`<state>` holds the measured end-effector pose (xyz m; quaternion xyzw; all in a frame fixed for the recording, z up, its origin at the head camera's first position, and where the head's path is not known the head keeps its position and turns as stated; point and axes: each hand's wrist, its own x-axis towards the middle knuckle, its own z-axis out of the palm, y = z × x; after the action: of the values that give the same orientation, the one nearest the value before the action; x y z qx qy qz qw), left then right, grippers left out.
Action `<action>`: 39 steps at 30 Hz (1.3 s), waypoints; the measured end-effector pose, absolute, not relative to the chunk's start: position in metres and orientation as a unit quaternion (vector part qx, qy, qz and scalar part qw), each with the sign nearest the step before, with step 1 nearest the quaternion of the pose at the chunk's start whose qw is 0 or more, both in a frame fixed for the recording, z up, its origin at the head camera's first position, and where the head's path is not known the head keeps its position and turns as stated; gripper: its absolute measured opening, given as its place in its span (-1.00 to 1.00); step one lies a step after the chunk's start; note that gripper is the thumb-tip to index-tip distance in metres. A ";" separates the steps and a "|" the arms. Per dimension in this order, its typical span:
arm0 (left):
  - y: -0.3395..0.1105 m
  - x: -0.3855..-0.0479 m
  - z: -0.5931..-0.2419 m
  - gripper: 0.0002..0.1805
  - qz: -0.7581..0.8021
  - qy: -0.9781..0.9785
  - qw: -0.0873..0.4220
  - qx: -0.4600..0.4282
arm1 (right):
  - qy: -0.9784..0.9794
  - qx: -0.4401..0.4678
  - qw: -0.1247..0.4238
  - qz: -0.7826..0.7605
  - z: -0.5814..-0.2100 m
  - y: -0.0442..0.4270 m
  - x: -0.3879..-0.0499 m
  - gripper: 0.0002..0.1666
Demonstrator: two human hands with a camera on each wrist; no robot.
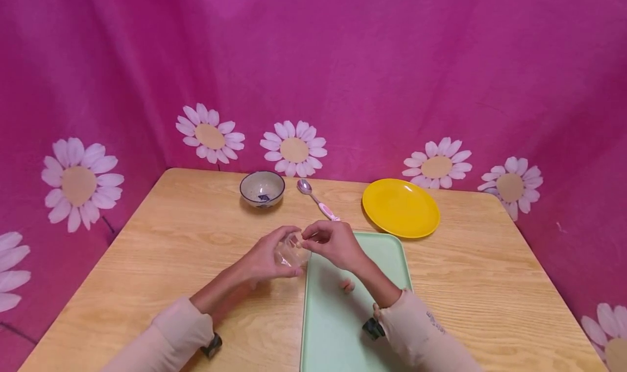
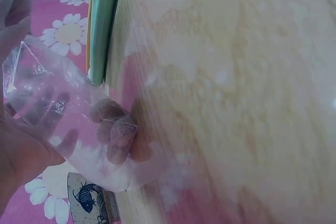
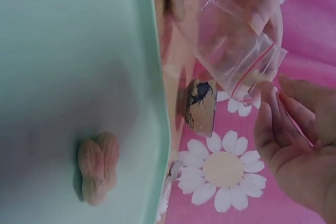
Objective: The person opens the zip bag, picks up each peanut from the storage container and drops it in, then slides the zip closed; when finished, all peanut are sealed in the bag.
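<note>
My left hand [image 1: 266, 258] grips a clear zip bag [image 3: 226, 45] with a red seal line, above the table beside the tray's left edge. Several brown peanuts [image 2: 116, 132] lie in the bag's bottom, seen through the plastic in the left wrist view. At the bag's mouth, my right hand [image 1: 335, 244] pinches a small pale peanut [image 1: 299, 245], partly hidden by fingers and plastic. Below the right forearm, unshelled peanuts [image 3: 97, 169] lie close together on the pale green tray [image 1: 328, 328].
A patterned bowl [image 1: 262, 190] with a dark rim stands at the back left of the wooden table [image 1: 161, 252]. Right of it lies a spoon [image 1: 318, 202] with a pink and white handle. A yellow plate [image 1: 401, 209] sits behind the tray. Flowered pink cloth [image 1: 352, 78] encloses the table.
</note>
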<state>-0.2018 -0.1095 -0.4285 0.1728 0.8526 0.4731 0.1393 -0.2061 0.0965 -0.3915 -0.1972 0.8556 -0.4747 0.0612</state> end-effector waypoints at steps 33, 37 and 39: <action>-0.112 -0.203 -0.431 -0.10 0.486 0.848 0.139 0.160 | 0.881 -0.269 0.194 -0.339 -0.428 0.174 -0.205 -0.92; -0.112 -0.203 -0.431 -0.10 0.490 0.845 0.137 0.165 | 0.881 -0.258 0.207 -0.339 -0.431 0.173 -0.204 -0.90; -0.112 -0.203 -0.431 -0.10 0.489 0.845 0.135 0.166 | 0.882 -0.257 0.207 -0.335 -0.431 0.172 -0.204 -0.91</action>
<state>-0.2026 -0.1124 -0.4308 0.1657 0.8455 0.4893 0.1352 -0.2036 0.1724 -0.4315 -0.2574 0.8825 -0.3346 0.2074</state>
